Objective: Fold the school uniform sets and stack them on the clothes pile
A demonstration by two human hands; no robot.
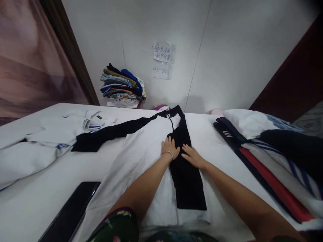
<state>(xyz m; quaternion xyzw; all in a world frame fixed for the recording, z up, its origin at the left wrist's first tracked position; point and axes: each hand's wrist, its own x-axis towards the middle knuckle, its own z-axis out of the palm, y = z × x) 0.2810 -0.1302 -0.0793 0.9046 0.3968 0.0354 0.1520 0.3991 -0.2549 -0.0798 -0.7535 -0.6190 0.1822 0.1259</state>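
Fingers [188, 148] on black sleeve [189, 188], paper sign [162, 71] "45-50"

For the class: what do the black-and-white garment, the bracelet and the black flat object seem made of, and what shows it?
Black-and-white garment: soft, matte cloth, since it creases and lies limp; the fibre is unclear.
Bracelet: probably metal, its thin band looking silvery.
Black flat object: possibly glass or plastic, going by its smooth, glossy face.
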